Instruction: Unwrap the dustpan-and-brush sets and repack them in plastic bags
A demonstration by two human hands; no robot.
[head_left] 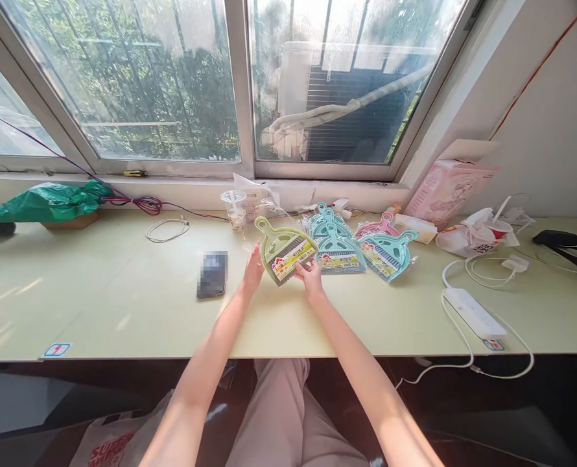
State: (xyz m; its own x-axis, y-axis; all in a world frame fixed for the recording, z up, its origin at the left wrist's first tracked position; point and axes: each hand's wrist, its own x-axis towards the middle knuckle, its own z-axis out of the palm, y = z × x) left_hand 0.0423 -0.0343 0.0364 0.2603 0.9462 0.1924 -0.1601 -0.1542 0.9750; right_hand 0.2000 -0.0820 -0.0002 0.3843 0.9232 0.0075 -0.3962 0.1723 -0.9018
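One green dustpan was pinched by its lower right edge in our right hand, over the table. Our left hand stood open beside its left edge; we could not tell whether they touched. To the right, we had one pink dustpan and at least three blue dustpans. One phone lay left of our hands.
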